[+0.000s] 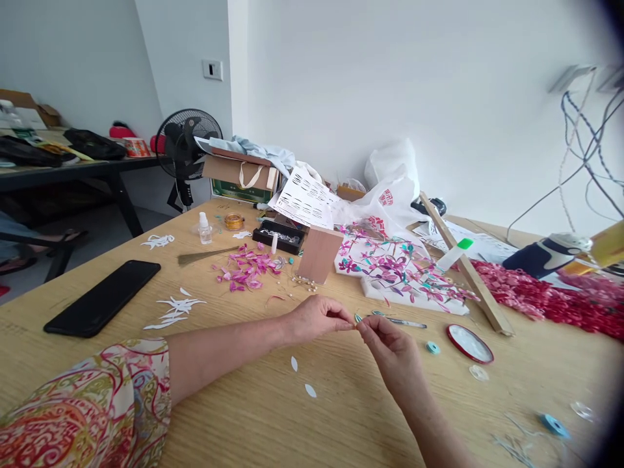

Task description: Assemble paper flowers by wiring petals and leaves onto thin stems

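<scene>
My left hand (319, 316) and my right hand (385, 338) meet over the wooden table (273, 416), both with fingertips pinched together. Between them is a tiny teal piece (357, 318), too small to name. The left forearm comes out of a bright patterned sleeve (92, 409). Just beyond the fingers lie tweezers (400, 321). Two white petal cut-outs (302, 377) lie under my arms.
A black phone (102, 296) lies left, near white paper scraps (176, 308). Pink petals (246, 268), a small wooden block (319, 255), a flowered white board (404, 273), a red lid (470, 343), a wooden stick (465, 268), red trim (541, 299) and a fan (188, 146) stand beyond.
</scene>
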Tool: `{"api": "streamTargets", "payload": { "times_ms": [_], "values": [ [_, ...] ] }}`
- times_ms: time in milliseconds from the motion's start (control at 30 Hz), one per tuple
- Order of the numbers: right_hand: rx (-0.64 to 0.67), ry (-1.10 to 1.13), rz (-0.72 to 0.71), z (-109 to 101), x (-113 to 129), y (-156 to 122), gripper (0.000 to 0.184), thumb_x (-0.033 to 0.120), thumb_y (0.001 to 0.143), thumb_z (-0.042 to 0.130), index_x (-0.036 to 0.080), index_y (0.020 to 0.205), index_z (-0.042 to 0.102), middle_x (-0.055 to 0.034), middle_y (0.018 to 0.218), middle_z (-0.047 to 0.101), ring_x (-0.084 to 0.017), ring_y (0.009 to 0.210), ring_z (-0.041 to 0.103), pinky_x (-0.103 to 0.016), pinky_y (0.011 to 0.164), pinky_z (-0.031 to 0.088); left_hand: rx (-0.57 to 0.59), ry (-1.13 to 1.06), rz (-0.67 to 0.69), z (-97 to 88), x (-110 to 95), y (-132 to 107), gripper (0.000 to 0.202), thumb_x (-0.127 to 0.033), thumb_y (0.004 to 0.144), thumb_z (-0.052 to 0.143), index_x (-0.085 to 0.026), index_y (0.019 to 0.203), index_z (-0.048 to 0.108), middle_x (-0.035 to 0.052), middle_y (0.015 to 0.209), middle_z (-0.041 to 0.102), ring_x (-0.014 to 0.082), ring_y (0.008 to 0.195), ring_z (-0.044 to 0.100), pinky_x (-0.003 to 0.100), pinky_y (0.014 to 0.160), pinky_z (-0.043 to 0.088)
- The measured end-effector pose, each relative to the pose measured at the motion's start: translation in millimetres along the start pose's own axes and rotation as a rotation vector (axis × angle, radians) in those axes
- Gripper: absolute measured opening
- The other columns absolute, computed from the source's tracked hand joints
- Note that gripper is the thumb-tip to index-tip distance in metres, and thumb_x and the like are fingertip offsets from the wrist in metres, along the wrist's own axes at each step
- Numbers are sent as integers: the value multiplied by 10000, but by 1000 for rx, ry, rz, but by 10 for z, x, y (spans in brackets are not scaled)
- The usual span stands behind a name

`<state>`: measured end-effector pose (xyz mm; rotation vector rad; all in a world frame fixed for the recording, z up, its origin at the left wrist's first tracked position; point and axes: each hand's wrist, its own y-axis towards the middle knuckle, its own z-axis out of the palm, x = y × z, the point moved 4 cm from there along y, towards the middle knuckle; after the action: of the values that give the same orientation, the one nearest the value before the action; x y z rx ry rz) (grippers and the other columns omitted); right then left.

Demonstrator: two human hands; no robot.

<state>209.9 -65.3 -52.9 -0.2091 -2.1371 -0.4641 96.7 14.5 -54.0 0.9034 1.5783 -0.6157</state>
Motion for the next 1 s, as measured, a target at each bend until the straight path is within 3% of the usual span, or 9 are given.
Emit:
{"api": "streamTargets", "payload": {
  "times_ms": [400, 633, 733, 867, 1000],
  "values": [
    [28, 65, 87, 21, -19, 24, 280, 431, 722, 491, 188, 583, 483, 33, 521, 412, -117, 508, 388, -229, 478, 319, -80, 229, 84, -66, -73, -13, 96, -195, 704, 588, -159, 691, 675, -6, 678, 611, 96, 655, 505, 191, 640, 373],
    [-15, 1, 26, 30, -85, 29, 237, 387, 737, 495, 185, 616, 513, 23, 543, 443, -129, 541, 399, -240, 501, 325, -82, -67, -55, -12, 74, 16, 148, -249, 684, 585, -126, 718, 659, -20, 596, 557, 77, 573, 462, 188, 546, 352],
    [-18, -1, -3, 2, -57, 26, 230, 379, 747, 497, 187, 622, 510, 24, 546, 448, -128, 543, 405, -240, 505, 335, -90, -94, -61, -28, 63, 27, 149, -254, 668, 593, -123, 700, 657, -28, 560, 528, 70, 550, 435, 190, 527, 336],
    [-60, -34, -111, -152, 75, -5, 201, 337, 786, 474, 196, 646, 504, 24, 566, 458, -127, 549, 434, -244, 514, 362, -28, -152, -63, -68, -37, 11, 180, -296, 636, 629, -121, 675, 652, -38, 518, 493, 58, 504, 404, 197, 495, 312],
    [-160, -239, -393, -358, 361, -150, 41, 225, 775, 521, 211, 788, 557, -25, 755, 545, -149, 658, 503, -268, 585, 409, 126, -368, -110, -71, -141, -43, 224, -313, 575, 694, -116, 673, 651, -30, 521, 504, 50, 496, 409, 195, 482, 294]
  ]
}}
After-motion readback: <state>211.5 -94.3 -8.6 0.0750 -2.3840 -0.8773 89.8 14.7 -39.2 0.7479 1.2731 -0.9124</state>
